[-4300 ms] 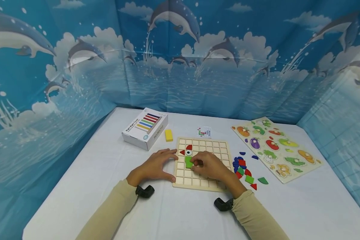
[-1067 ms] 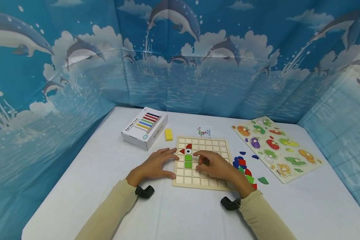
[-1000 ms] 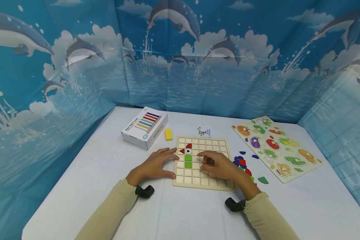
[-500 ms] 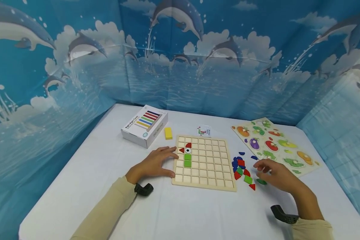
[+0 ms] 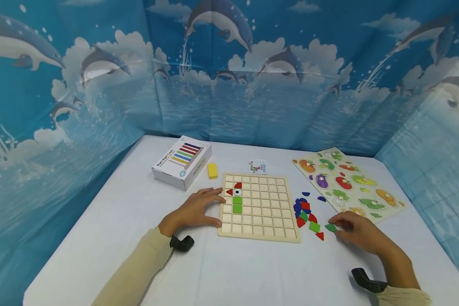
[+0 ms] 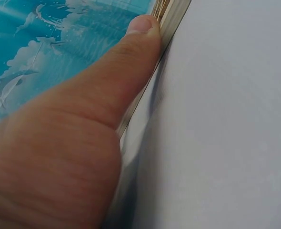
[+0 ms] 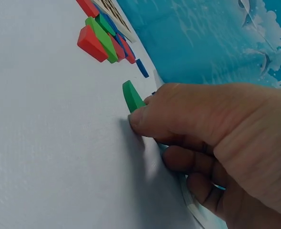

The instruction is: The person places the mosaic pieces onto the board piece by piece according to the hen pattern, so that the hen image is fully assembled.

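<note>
A wooden grid board [image 5: 267, 211] lies mid-table, with a red quarter-circle [image 5: 238, 185], a red triangle [image 5: 229, 192], an eye tile [image 5: 237, 192] and two green squares [image 5: 237, 204] set at its left. My left hand [image 5: 194, 212] rests spread along the board's left edge; its thumb [image 6: 135, 52] touches the side in the left wrist view. To the right of the board, my right hand [image 5: 361, 231] pinches a green quarter-circle block [image 5: 330, 228] between thumb and index finger. The right wrist view shows the thumb against this green block [image 7: 132, 96], its other end hidden.
Loose red, blue and green blocks [image 5: 305, 206] lie between the board and my right hand. Behind are a vegetable puzzle board [image 5: 352, 187], a pattern card [image 5: 257, 166], a yellow block [image 5: 212, 171] and a white box [image 5: 181, 163].
My right hand has left the green squares on the board and moved right to the green quarter-circle, which it now pinches. The left hand stays at the board's edge.
</note>
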The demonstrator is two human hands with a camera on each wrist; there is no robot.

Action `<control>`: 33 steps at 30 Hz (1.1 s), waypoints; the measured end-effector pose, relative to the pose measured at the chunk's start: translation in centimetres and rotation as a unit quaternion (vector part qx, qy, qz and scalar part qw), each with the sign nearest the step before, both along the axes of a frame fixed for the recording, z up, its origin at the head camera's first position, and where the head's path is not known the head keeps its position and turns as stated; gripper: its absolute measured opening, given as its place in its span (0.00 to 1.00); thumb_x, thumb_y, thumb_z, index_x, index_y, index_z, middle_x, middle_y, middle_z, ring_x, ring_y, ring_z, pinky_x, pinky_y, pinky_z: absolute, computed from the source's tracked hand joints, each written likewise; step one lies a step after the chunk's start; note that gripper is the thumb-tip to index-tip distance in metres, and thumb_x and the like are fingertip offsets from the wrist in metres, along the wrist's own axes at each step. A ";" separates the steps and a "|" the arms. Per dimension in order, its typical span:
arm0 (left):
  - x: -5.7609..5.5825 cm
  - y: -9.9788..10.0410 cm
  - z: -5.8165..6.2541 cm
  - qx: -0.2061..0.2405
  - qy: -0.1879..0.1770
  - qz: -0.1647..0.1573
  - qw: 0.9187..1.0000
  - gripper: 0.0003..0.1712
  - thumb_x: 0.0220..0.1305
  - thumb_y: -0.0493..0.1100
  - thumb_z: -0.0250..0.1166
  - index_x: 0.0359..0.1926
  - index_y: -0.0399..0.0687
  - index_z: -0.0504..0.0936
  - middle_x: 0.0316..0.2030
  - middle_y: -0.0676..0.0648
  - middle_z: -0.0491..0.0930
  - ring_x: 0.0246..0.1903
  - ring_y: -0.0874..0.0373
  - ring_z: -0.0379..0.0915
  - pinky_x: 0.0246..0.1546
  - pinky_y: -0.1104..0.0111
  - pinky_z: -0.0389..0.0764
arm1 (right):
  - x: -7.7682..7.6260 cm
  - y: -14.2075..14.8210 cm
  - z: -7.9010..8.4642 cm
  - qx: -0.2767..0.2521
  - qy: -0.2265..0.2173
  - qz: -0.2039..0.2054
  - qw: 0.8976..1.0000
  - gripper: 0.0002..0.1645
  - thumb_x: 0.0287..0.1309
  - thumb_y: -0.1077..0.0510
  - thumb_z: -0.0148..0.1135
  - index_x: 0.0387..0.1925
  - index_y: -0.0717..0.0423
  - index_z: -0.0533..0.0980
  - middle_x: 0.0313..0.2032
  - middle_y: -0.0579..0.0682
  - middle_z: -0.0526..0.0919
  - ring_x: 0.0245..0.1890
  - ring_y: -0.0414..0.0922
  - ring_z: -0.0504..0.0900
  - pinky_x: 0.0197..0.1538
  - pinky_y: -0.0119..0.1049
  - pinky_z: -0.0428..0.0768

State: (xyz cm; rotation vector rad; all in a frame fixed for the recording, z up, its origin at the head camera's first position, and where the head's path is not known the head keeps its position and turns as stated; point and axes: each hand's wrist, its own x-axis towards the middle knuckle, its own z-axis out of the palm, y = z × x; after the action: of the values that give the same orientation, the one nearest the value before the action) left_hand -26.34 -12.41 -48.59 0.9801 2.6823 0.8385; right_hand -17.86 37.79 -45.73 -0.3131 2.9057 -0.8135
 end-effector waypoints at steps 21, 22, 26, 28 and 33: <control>0.1 -0.2 -0.1 -0.006 0.008 -0.006 1.000 0.46 0.49 0.72 0.74 0.68 0.65 0.74 0.78 0.54 0.53 0.76 0.48 0.43 0.71 0.46 0.51 | -0.1 -0.3 -0.8 0.011 0.029 -0.035 0.999 0.18 0.54 0.62 0.76 0.47 0.56 0.82 0.39 0.46 0.80 0.41 0.47 0.74 0.40 0.26 0.76; 0.1 -0.2 -0.1 -0.010 0.010 -0.008 1.000 0.48 0.47 0.73 0.74 0.68 0.65 0.73 0.78 0.54 0.53 0.76 0.48 0.43 0.70 0.45 0.51 | -0.1 -0.3 -0.8 0.011 0.030 -0.035 0.999 0.18 0.54 0.62 0.76 0.47 0.56 0.82 0.39 0.46 0.80 0.41 0.47 0.74 0.40 0.26 0.76; 0.1 -0.1 -0.2 -0.033 0.016 -0.012 0.999 0.59 0.38 0.79 0.74 0.72 0.66 0.68 0.79 0.57 0.49 0.76 0.49 0.41 0.71 0.46 0.50 | -0.1 -0.3 -0.9 0.007 0.031 -0.038 0.999 0.18 0.54 0.63 0.76 0.47 0.57 0.82 0.38 0.46 0.79 0.40 0.47 0.75 0.40 0.25 0.76; 0.2 0.0 -0.3 -0.044 0.020 -0.012 0.999 0.64 0.35 0.81 0.73 0.74 0.66 0.66 0.79 0.58 0.48 0.77 0.49 0.41 0.71 0.47 0.50 | -0.1 -0.3 -0.9 0.005 0.031 -0.039 0.999 0.17 0.54 0.63 0.75 0.47 0.57 0.82 0.38 0.46 0.79 0.40 0.47 0.75 0.40 0.25 0.76; 0.3 0.1 -0.4 -0.060 0.025 -0.010 0.998 0.68 0.35 0.84 0.70 0.76 0.65 0.62 0.79 0.58 0.46 0.77 0.50 0.40 0.72 0.48 0.49 | 0.1 -0.4 -1.0 0.006 0.033 -0.047 0.998 0.17 0.55 0.62 0.74 0.47 0.57 0.82 0.37 0.46 0.79 0.40 0.47 0.75 0.40 0.25 0.76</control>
State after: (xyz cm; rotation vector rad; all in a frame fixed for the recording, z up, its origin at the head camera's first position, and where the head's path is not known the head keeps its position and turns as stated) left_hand -26.06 -12.26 -48.99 1.0107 2.7230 0.6490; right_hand -17.75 37.38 -46.76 -0.2071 3.0057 -0.8144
